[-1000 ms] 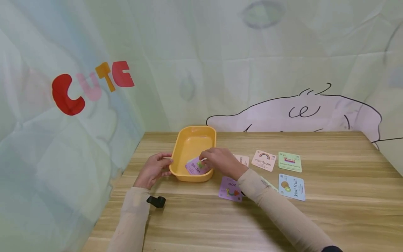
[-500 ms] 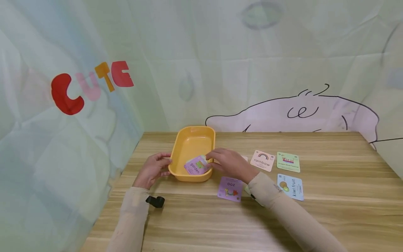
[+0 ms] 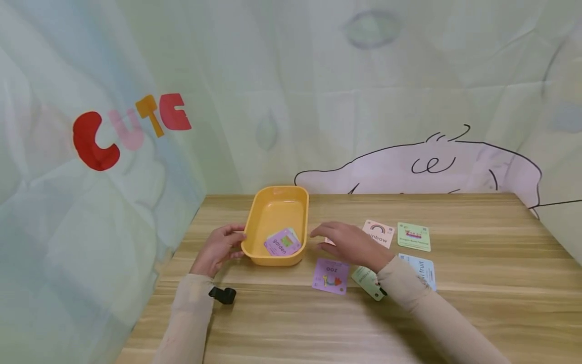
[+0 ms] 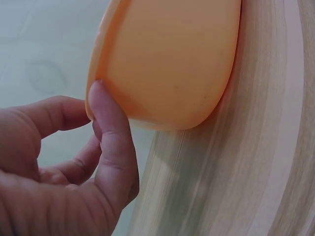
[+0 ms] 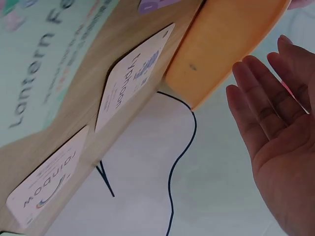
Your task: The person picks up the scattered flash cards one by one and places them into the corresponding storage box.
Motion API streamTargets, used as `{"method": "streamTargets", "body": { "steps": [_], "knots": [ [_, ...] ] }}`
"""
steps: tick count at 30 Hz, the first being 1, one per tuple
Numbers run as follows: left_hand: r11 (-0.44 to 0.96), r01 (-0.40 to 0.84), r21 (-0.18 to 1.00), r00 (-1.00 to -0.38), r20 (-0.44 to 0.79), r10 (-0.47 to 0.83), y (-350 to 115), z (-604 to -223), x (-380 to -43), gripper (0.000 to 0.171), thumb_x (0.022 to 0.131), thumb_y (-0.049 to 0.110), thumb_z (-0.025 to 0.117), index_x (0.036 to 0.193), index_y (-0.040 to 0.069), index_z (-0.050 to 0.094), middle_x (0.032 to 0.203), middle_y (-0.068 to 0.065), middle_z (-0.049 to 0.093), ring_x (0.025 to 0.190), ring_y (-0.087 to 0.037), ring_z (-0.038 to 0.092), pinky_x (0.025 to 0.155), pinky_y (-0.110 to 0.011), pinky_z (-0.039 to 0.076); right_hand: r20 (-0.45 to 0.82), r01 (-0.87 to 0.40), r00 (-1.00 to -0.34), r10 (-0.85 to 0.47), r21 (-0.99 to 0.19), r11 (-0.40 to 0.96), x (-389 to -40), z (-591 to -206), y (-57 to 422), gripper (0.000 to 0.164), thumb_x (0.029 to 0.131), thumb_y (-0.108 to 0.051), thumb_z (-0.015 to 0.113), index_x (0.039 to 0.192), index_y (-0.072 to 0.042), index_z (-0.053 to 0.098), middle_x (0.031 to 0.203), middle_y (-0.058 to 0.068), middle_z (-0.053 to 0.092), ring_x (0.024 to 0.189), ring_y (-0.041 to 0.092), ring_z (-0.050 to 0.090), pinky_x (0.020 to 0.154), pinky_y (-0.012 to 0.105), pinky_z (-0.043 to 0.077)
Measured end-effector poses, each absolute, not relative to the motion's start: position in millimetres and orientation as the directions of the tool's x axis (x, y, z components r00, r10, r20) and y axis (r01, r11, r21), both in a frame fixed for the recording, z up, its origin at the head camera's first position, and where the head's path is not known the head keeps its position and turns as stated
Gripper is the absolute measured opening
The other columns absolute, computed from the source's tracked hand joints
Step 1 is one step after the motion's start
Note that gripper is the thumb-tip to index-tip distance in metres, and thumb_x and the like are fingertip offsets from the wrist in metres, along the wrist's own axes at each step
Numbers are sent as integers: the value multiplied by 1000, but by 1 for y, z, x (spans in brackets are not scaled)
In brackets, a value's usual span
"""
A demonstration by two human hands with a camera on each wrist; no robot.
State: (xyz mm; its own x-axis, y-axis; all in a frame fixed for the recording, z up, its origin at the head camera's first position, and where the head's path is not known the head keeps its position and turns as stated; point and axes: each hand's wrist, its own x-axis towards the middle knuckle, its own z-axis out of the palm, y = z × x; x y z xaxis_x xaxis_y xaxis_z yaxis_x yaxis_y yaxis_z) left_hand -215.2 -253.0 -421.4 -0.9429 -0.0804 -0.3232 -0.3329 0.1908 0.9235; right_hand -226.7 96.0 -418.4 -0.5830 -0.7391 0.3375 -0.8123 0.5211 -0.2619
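Garden card (image 3: 280,243) lay in the near end of the yellow tray (image 3: 284,217) in the head view. We saw the left hand (image 3: 220,250) at the tray's left side and the right hand (image 3: 352,242) just right of the tray, over the table (image 3: 273,313), near the zoo card (image 3: 330,276). Left wrist view: we noted the left hand pinching the tray's rim. Right wrist view: we recorded the right hand released, fingers extended, holding nothing; typhoon card (image 5: 135,76) and rainbow card (image 5: 48,182) lay on the table.

Beige sleeves (image 3: 187,316), black wrist attachment (image 3: 223,295)
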Motion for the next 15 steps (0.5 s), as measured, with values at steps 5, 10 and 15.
{"method": "streamTargets", "body": {
  "steps": [5,10,15],
  "knots": [
    [185,-328,927,-945,-317,-85,-254,-422,-216,41,102,14,61,140,1,54,129,-19,58,96,-23,62,70,-26,60,275,-752,-656,-702,-308,582,-221,-414,111,26,96,-20,72,121,-13,71,120,-1,71,108,18,68,91,37,57],
    [182,-323,929,-946,-314,-75,-254,-423,-216,42,102,13,60,141,-1,52,127,-19,58,94,-21,62,69,-25,60,236,-700,-711,-663,-336,630,-216,-409,125,27,95,-22,73,121,-13,71,118,2,72,108,19,68,89,40,58],
    [186,-328,926,-944,-319,-80,-253,-423,-216,42,102,14,60,141,1,53,129,-19,58,93,-20,62,70,-26,60,230,-668,-741,-630,-336,663,-215,-410,140,28,94,-23,74,119,-11,72,113,2,74,102,20,69,86,42,58]
  ]
}}
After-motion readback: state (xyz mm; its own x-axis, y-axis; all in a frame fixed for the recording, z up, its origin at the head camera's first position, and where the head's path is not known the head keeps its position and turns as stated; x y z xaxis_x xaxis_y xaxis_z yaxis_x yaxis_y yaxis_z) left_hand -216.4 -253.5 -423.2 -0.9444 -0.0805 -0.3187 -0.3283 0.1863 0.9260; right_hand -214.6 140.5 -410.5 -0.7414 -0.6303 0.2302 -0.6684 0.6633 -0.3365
